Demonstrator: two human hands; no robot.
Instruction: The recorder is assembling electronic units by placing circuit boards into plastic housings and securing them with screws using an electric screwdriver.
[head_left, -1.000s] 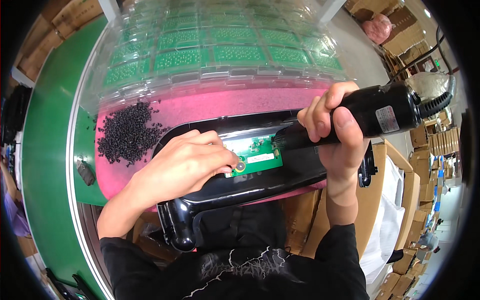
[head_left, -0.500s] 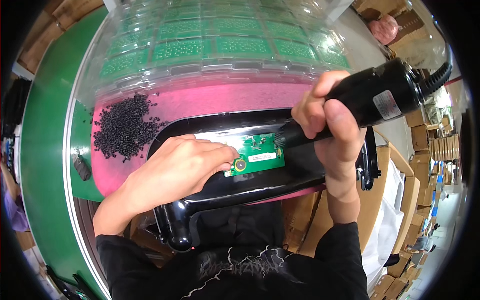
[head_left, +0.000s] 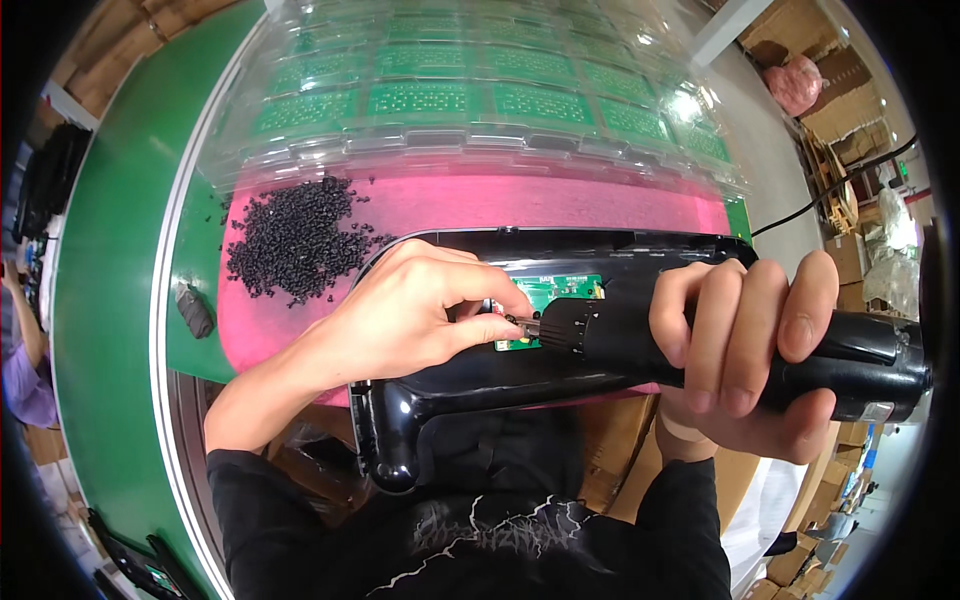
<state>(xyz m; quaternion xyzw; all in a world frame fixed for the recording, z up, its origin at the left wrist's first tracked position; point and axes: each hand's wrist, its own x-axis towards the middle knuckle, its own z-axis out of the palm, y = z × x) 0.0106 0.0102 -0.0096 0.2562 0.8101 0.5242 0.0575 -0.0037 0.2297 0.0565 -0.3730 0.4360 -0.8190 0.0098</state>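
Observation:
A black electric screwdriver (head_left: 625, 328) lies nearly level in my right hand (head_left: 745, 345), its bit pointing left over a green circuit board (head_left: 565, 288). My left hand (head_left: 405, 310) pinches a small black screw (head_left: 512, 320) between thumb and forefinger, right at the bit's tip. Other tiny dark bits show around the tip, too small to make out well. The board lies inside a glossy black plastic housing (head_left: 480, 385), partly covered by my fingers and the tool's nose.
A heap of small black screws (head_left: 300, 238) lies on the pink mat (head_left: 540, 200), left of the housing. Clear plastic trays of green boards (head_left: 425, 100) stand behind. A dark grey lump (head_left: 193, 310) rests on the green tabletop (head_left: 125, 230). The tool's cord (head_left: 830, 190) runs off right.
My right hand has turned the screwdriver and brought its nose down and left to my left fingers. My left hand has shifted from the board's edge to the bit. The whole view has shifted slightly.

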